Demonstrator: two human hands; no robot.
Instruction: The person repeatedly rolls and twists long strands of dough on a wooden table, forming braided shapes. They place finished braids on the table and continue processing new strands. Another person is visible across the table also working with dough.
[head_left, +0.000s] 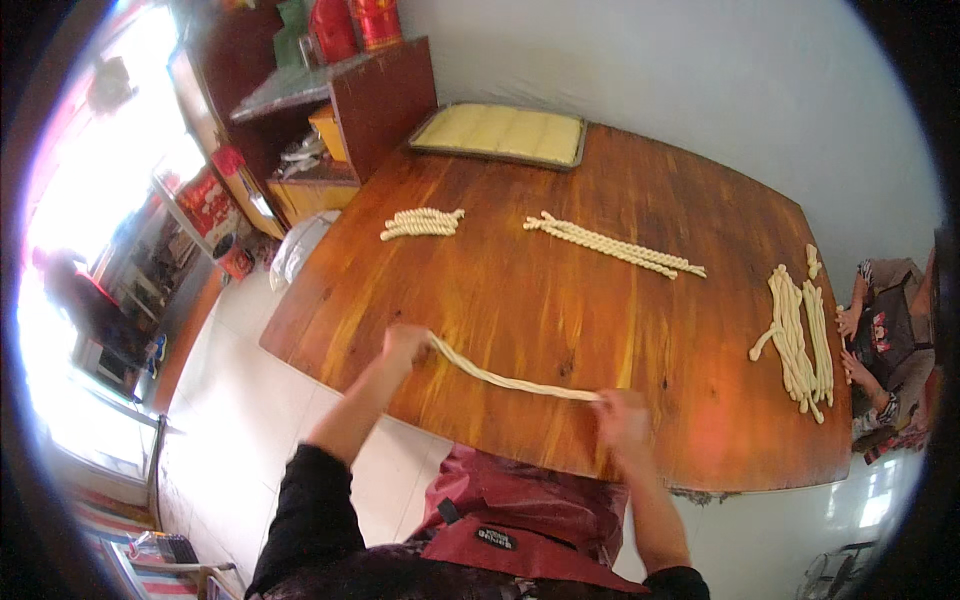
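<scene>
A long, lightly twisted rope of pale dough (510, 381) hangs in a shallow curve between my two hands, over the near part of the wooden table (480, 300). At its left end my left hand (406, 346) grips it. My right hand (622, 420), slightly blurred, holds the other end close to the table's front edge. Beyond them lie a few long braided dough strands (615, 247), side by side. Farther left rests a small group of short, tightly twisted dough pieces (424, 223).
Several plain dough strips (791, 337) lie at the table's right, where another person's hands (851, 345) work at the edge. A metal tray of pale yellow dough slabs (502, 135) stands at the back by the wall. A dark red cabinet (382, 112) adjoins the table's back left.
</scene>
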